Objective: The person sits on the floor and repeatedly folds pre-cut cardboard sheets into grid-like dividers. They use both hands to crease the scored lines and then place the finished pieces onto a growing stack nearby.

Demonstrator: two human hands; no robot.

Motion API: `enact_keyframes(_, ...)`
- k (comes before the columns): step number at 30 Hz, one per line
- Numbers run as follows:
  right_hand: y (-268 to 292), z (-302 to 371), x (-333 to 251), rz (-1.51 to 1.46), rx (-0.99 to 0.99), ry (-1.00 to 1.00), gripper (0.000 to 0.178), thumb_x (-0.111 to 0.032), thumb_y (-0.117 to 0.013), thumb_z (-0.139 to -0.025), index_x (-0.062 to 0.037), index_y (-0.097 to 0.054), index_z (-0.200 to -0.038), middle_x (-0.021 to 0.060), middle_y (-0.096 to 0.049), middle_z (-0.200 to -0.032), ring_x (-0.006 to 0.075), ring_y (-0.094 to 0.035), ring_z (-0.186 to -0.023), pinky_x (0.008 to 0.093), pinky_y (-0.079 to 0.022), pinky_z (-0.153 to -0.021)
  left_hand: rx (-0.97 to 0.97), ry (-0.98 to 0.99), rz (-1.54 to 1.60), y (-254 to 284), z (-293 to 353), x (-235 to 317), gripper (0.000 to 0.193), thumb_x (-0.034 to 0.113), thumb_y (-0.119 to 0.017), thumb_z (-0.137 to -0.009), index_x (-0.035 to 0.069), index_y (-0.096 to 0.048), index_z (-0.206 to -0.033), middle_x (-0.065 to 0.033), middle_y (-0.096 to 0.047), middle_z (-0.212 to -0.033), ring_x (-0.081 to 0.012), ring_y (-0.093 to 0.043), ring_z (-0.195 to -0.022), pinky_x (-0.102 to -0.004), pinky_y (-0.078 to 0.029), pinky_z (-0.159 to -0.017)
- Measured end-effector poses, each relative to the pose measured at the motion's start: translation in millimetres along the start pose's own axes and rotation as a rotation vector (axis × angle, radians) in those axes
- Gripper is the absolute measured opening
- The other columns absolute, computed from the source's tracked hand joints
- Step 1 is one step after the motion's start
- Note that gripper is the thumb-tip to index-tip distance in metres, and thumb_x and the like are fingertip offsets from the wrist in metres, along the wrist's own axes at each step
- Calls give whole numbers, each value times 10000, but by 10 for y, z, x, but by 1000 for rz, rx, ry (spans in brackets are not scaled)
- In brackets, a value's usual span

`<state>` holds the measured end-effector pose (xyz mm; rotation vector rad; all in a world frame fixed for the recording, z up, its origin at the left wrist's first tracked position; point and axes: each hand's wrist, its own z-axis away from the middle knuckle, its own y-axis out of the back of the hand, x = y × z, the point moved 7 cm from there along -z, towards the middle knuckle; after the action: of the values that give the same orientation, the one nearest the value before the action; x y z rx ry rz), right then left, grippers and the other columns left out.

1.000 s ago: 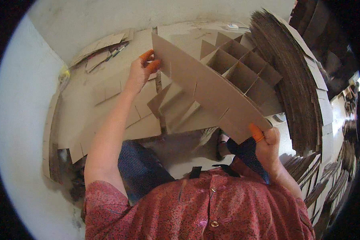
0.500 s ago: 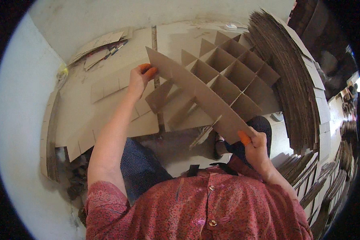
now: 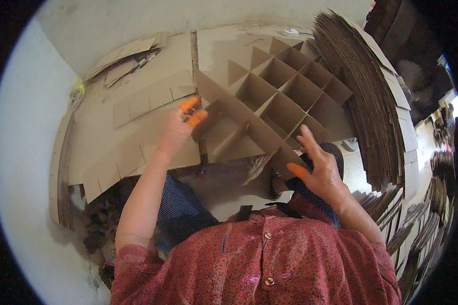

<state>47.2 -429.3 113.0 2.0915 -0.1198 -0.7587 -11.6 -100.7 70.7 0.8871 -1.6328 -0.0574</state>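
A cardboard divider grid (image 3: 285, 99) of interlocked strips stands on the work surface in front of me. A long cardboard strip (image 3: 239, 109) runs diagonally along its near side, crossing the other strips. My left hand (image 3: 180, 124), with orange covers on its fingers, is beside the strip's left end; its fingers are apart and hold nothing. At the other end, my right hand (image 3: 320, 170) is spread open, its orange-covered thumb over the strip and its fingers near the grid's edge. How deep the strip sits in the slots is hard to see.
A tall stack of cardboard strips (image 3: 364, 101) leans at the right. Slotted cardboard pieces (image 3: 150, 101) lie on the left of the surface, with flat sheets and pens (image 3: 150, 58) behind. More cardboard (image 3: 61, 173) stands by the left wall. A white plug-like object (image 3: 290, 32) is at the back.
The strip has gone down lower against the grid. Both hands have let go of it; the left moved down slightly and the right opened and rose a little.
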Motion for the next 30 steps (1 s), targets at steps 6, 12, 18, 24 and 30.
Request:
enact_keyframes(6, -182, -104, -47, 105, -322, 6, 720, 64, -522, -760, -107, -316, -1429, 224, -622, -818, 402, -612, -714, 437, -498, -654, -274, 71, -442, -226, -37, 262, 515, 54, -533, -842, 127, -482, -1349, -163, -633, -875, -233, -618, -791, -376, -472, -691)
enact_keyframes(12, -380, -124, 0, 222, -420, 115, 673, -13, -560, -747, -11, -336, -1382, 192, -633, -760, 371, -623, -650, 469, -499, -587, -296, 144, -230, -302, -108, 168, 512, 60, -549, -858, 80, -448, -1359, -208, -627, -1027, -240, -623, -911, -353, -484, -761)
enact_keyframes(18, -355, -86, 61, 229, -275, 139, 565, -100, -573, -814, -35, -392, -1345, 184, -639, -782, 376, -622, -648, 460, -511, -589, -78, 22, 7, -225, 95, 33, 477, 197, -606, -906, 38, -466, -1334, -169, -568, -1256, -220, -571, -1095, -301, -433, -921)
enact_keyframes(24, 183, -271, 98, 166, 161, 67, 560, -300, -720, -783, -13, -531, -1225, 255, -540, -1209, 405, -519, -1120, 428, -461, -908, 21, 136, 270, -294, 400, -119, 461, 249, -547, -949, 24, -463, -1342, -114, -514, -1334, -193, -451, -1245, -314, -330, -1033)
enact_keyframes(30, -82, -409, 973, -26, -175, -532, 882, -612, -633, -774, 89, -425, -1267, 310, -596, -1080, 463, -582, -994, 486, -481, -826, -135, 37, 536, -884, 598, 171, 649, 455, -389, -968, 13, -280, -1430, -111, -335, -1461, -221, -294, -1357, -352, -218, -1112)
